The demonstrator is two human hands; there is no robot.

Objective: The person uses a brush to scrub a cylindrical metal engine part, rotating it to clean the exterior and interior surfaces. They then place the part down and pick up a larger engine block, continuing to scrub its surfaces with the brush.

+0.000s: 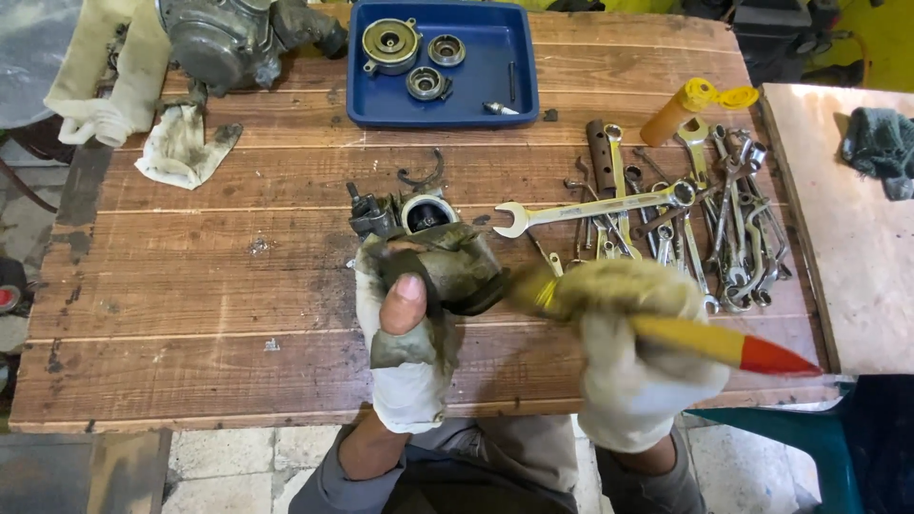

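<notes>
At the upper left of the frame an engine casing (224,38) is seen on the table (190,286), with a dirty rag (181,143) just below it. At top centre a blue tray (514,95) is set, with three round metal parts in it. Below the tray, at the centre, a carburettor (433,243) is held above the boards by the left hand (409,333); its open bore is turned up and away from the camera. The worn glove is closed tightly round its lower body, a bare thumb tip showing through a hole. To the right, a brush (714,343) is clasped in the fully closed right hand (633,357). Its long axis runs from the carburettor down to the right, the red handle tip pointing to the lower right of the frame. Its bristle end is blurred beside the carburettor; contact cannot be told. Behind, at the right, a pile of spanners (685,228) and an orange bottle (681,109) are laid.
</notes>
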